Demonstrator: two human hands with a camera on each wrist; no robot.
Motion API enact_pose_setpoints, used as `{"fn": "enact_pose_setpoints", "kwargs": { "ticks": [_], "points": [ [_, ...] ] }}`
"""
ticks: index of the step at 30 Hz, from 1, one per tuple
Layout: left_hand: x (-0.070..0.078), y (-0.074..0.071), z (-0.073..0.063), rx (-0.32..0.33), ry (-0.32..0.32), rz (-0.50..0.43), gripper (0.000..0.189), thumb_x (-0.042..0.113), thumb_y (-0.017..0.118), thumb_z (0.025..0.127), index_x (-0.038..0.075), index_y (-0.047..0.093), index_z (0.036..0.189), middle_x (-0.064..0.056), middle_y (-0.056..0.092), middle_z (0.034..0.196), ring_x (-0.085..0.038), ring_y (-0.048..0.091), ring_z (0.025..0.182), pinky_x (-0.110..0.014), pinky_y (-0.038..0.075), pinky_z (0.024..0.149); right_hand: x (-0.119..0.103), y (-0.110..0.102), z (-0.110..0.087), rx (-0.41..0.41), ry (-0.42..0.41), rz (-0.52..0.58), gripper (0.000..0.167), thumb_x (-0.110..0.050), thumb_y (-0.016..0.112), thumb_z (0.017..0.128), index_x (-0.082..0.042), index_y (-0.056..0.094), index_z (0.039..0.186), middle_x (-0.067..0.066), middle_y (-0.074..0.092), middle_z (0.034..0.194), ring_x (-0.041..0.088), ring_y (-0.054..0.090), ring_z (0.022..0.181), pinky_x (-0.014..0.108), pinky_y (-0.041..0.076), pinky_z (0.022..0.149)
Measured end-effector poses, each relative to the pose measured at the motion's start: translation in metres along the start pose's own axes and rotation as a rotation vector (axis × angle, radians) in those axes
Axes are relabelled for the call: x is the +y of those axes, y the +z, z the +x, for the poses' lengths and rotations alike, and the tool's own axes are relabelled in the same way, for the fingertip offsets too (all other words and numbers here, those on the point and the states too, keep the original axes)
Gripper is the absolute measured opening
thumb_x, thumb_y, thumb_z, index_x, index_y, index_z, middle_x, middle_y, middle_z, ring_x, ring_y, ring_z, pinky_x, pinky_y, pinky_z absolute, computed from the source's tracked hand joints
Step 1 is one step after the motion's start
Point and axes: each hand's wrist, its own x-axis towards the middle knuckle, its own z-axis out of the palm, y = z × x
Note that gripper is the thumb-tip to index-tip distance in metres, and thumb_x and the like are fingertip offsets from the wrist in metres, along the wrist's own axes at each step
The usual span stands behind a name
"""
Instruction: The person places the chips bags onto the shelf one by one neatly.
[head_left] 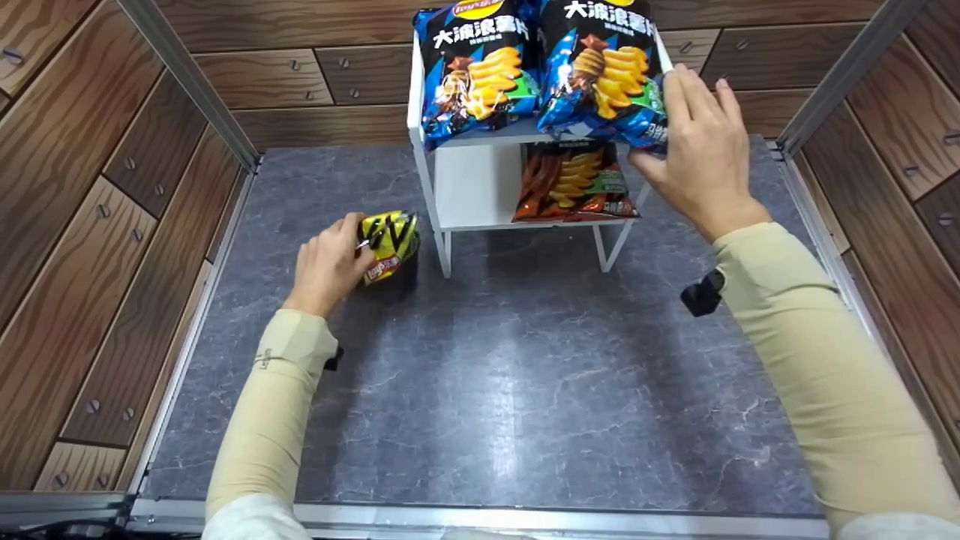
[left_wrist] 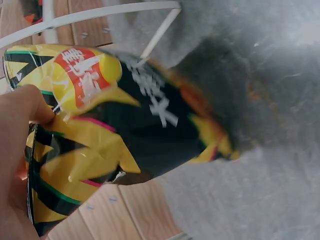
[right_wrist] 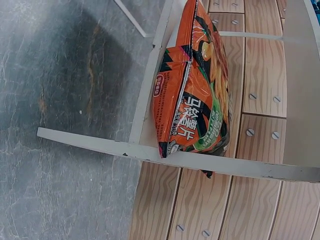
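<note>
My left hand (head_left: 326, 262) pinches a yellow-and-black potato chip bag (head_left: 390, 240) by its end, left of a white two-tier rack (head_left: 476, 184). In the left wrist view the chip bag (left_wrist: 150, 115) hangs over the grey floor, its printed front showing. At the rack's top right my right hand (head_left: 706, 146) lies with extended fingers along the side of a blue-and-black chip bag (head_left: 600, 71), thumb near its lower corner. Another blue chip bag (head_left: 480, 79) leans beside it. On the lower shelf sits an orange-red chip bag (head_left: 574, 184), closer in the right wrist view.
The rack's thin white legs (head_left: 448, 255) stand on the grey marbled floor (head_left: 517, 360). Wood-patterned panels (head_left: 90, 247) enclose the left, back and right sides. A metal rail (head_left: 480, 517) runs along the front edge.
</note>
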Motion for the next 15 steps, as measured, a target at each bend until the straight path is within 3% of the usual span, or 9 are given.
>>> {"fn": "enact_pose_setpoints", "kwargs": {
  "ticks": [7, 15],
  "points": [
    [0.003, -0.014, 0.013, -0.150, -0.094, 0.030, 0.039, 0.025, 0.054, 0.089, 0.004, 0.056, 0.123, -0.023, 0.069, 0.092, -0.041, 0.063, 0.065, -0.051, 0.051, 0.053, 0.001, -0.001, 0.000, -0.013, 0.017, -0.003, 0.090, -0.038, 0.074, 0.086, -0.001, 0.029, 0.154, 0.019, 0.035, 0.158, 0.036, 0.035, 0.146, 0.046, 0.013, 0.127],
    [0.000, -0.006, 0.015, -0.338, -0.208, -0.008, 0.040, 0.032, 0.042, 0.092, 0.005, 0.061, 0.115, -0.024, 0.067, 0.096, -0.038, 0.062, 0.071, -0.051, 0.050, 0.061, 0.000, 0.000, 0.001, -0.010, 0.008, -0.005, 0.088, -0.039, 0.073, 0.087, 0.000, 0.030, 0.153, 0.020, 0.035, 0.158, 0.035, 0.034, 0.146, 0.046, 0.014, 0.127]
  ]
}}
